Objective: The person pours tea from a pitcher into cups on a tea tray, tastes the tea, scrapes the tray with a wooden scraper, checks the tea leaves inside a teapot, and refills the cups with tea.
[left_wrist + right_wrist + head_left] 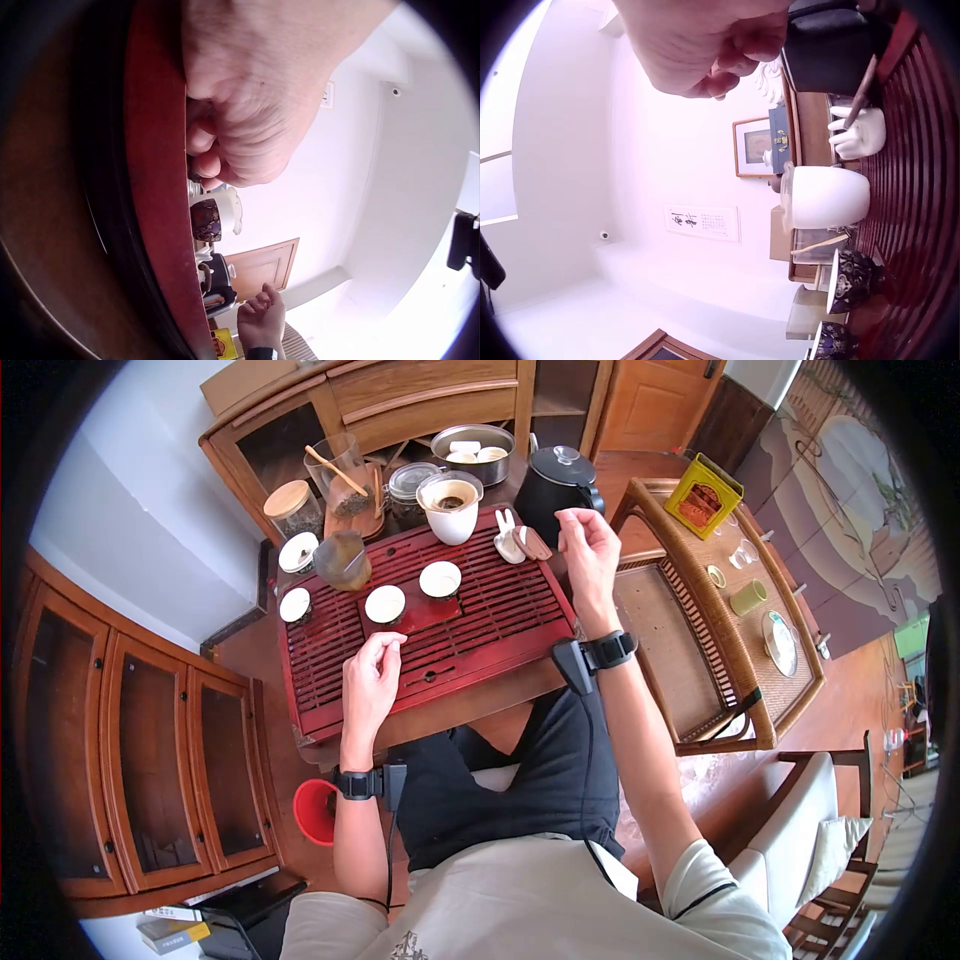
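My left hand lies at the front edge of the dark red slatted tea tray, its fingers loosely bent and holding nothing. White-lined cups stand just beyond it on the tray. Raised past the tray's right side, my right hand is empty with relaxed, bent fingers, near the black kettle. A white vessel with a filter on top stands at the tray's back, left of a white rabbit-like figure. In the right wrist view, the right hand hangs above the white vessel.
A glass pitcher stands at the tray's left. Behind are jars and a metal pot with white pieces inside. On the right, a rattan cart carries a yellow tin. A red bin stands on the floor.
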Motion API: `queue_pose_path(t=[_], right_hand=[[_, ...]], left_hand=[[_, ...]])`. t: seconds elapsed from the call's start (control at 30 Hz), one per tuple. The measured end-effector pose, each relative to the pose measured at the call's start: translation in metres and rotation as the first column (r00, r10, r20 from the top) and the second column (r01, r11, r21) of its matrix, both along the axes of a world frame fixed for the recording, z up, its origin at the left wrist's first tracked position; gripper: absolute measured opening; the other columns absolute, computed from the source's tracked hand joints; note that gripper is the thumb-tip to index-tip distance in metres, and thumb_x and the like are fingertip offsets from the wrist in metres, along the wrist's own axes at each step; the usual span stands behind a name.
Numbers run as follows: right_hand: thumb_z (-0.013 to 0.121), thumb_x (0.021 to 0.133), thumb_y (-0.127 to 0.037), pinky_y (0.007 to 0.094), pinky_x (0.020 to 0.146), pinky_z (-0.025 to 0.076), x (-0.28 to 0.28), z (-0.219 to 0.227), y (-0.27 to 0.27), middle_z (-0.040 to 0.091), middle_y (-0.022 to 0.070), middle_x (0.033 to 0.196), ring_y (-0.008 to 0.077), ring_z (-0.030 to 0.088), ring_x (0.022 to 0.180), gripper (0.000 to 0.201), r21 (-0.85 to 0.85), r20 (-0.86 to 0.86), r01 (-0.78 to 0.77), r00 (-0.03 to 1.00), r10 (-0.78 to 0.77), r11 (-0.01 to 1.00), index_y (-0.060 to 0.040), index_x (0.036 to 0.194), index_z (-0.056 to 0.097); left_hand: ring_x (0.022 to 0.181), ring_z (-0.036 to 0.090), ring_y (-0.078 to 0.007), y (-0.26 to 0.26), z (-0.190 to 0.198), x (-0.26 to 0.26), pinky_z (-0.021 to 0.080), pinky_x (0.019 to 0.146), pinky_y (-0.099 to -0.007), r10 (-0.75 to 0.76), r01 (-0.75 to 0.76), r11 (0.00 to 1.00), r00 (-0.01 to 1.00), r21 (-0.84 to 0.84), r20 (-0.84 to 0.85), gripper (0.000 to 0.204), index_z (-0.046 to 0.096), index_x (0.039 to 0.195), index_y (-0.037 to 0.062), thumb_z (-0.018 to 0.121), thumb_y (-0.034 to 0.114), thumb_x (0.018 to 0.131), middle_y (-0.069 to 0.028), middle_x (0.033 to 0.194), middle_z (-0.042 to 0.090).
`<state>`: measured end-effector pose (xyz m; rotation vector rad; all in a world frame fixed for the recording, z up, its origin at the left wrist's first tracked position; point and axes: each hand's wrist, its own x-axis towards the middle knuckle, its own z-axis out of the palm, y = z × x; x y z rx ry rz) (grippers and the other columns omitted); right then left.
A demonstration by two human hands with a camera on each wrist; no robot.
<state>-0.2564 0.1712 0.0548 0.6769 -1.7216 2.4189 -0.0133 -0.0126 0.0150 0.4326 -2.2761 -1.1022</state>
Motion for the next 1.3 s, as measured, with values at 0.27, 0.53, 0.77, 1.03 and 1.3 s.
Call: queue_pose_path(t=[0.27,0.53,0.77,1.03,1.3], right_hand=[[0.064,0.095,-0.016,0.0167,0.052,0.036,0.004,-0.044,-0.007,0.057,-0.0063,0.070,-0.0007,0.046,0.061,0.015,0.021,0.107,0.060,0.992,-0.062,0.998,-0.0021,0.091,0.063],[0.066,0.093,-0.018,0.0224,0.053,0.038,0.011,-0.041,-0.009,0.054,-0.0026,0.061,0.0030,0.044,0.057,0.019,0.251,-0.096,0.200,0.979,-0.181,0.947,0.0004,0.091,0.065],[0.065,0.092,-0.016,0.0259,0.050,0.040,0.024,-0.030,-0.007,0.052,0.0042,0.057,0.0078,0.044,0.051,0.016,0.387,-0.224,0.218,0.965,-0.138,0.896,-0.0002,0.091,0.064],[0.065,0.090,-0.014,0.0287,0.051,0.043,0.025,-0.029,-0.007,0.055,0.0084,0.057,0.0126,0.050,0.049,0.013,0.404,-0.268,0.234,0.955,-0.131,0.884,-0.0007,0.091,0.064],[0.065,0.090,-0.015,0.0291,0.052,0.044,0.026,-0.028,-0.007,0.056,0.0086,0.058,0.0133,0.050,0.050,0.014,0.439,-0.254,0.220,0.960,-0.114,0.871,-0.0006,0.092,0.064]], left_hand=[[0.053,0.039,0.0002,-0.007,0.013,0.007,0.031,0.047,-0.0187,-0.002,0.051,0.962,0.983,0.266,-0.183,0.014,0.065,0.104,0.0026,0.054,0.010,0.099,0.0067,0.065,0.050],[0.048,0.033,0.0004,-0.029,0.085,-0.014,0.024,0.042,-0.0174,0.063,0.042,0.948,0.947,0.315,-0.315,0.020,0.064,0.106,0.0031,0.053,0.018,0.101,0.0067,0.058,0.042],[0.057,0.042,-0.0012,-0.059,0.111,-0.053,0.031,0.048,-0.0168,0.045,0.043,0.957,0.955,0.288,-0.292,0.017,0.066,0.104,0.0026,0.055,0.015,0.098,0.0039,0.067,0.049],[0.118,0.053,-0.0268,-0.089,0.080,-0.060,0.046,0.099,-0.0387,0.157,-0.172,0.963,0.984,-0.207,-0.086,0.040,0.055,0.125,0.0039,0.065,0.021,0.091,-0.0161,0.128,0.051],[0.130,0.039,-0.0398,-0.080,0.063,-0.067,0.034,0.110,-0.0442,0.184,-0.137,0.898,0.980,-0.417,0.075,0.082,0.036,0.138,-0.0003,0.080,0.029,0.075,-0.0268,0.139,0.038]])
